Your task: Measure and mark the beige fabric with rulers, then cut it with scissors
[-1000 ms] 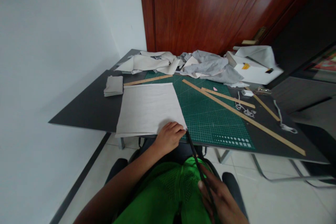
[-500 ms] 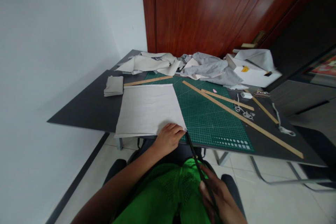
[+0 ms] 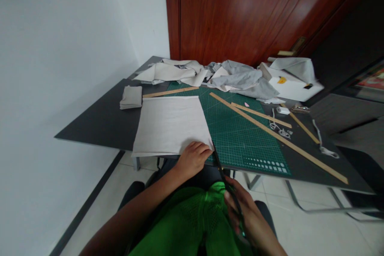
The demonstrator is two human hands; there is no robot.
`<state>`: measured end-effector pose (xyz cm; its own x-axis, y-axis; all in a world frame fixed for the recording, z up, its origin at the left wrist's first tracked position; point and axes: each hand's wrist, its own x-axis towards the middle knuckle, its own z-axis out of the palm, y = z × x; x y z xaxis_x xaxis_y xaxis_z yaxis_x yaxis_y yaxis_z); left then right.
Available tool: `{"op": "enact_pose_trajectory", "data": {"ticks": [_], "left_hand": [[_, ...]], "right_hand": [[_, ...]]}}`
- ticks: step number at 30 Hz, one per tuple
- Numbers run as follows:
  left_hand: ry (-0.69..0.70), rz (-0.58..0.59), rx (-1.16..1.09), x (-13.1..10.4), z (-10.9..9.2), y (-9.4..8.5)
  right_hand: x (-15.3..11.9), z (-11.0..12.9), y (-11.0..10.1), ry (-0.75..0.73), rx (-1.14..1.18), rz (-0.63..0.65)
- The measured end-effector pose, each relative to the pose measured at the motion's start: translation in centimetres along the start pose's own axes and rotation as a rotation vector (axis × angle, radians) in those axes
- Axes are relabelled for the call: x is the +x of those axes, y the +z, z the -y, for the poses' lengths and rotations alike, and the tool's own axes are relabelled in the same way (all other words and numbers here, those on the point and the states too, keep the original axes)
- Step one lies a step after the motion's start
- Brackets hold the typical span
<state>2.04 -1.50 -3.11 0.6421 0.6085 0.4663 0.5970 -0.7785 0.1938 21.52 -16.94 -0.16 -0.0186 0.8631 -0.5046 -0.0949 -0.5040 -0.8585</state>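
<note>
A pale rectangle of fabric [image 3: 171,122] lies flat over the left part of the green cutting mat [image 3: 237,128], its near edge at the table's front. My left hand [image 3: 195,158] pinches the fabric's near right corner. In my right hand [image 3: 244,206] is a pair of black scissors [image 3: 223,174], held low in front of my body. The blades point away from me and their tips reach the right edge of the fabric, just beside my left fingers. Whether the blades are parted cannot be made out.
A folded cloth stack [image 3: 131,97] sits left of the fabric. Wooden rulers [image 3: 279,138] lie across the mat and table. Crumpled fabric scraps [image 3: 237,75] and a white box [image 3: 295,82] line the back. White cord [image 3: 280,130] lies at right, near a small white block [image 3: 283,110].
My right hand has moved slightly forward with the scissors, so the blade tips now reach farther up along the fabric's right edge. My left hand stays on the corner.
</note>
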Motion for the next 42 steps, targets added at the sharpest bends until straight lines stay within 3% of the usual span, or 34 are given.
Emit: {"op": "enact_pose_trajectory", "data": {"ticks": [13,33,42], "left_hand": [[0.002,-0.024,-0.034,0.1,0.0,-0.1],[-0.037,0.032,-0.056,0.1,-0.1,-0.1],[-0.007,-0.039,-0.051,0.1,0.0,0.0]], "right_hand": [[0.2,-0.1,-0.5,-0.038,-0.064,0.064],[0.0,0.3,0.2,-0.005,0.013,-0.009],[-0.3,0.9,0.6,0.014,0.001,-0.001]]}}
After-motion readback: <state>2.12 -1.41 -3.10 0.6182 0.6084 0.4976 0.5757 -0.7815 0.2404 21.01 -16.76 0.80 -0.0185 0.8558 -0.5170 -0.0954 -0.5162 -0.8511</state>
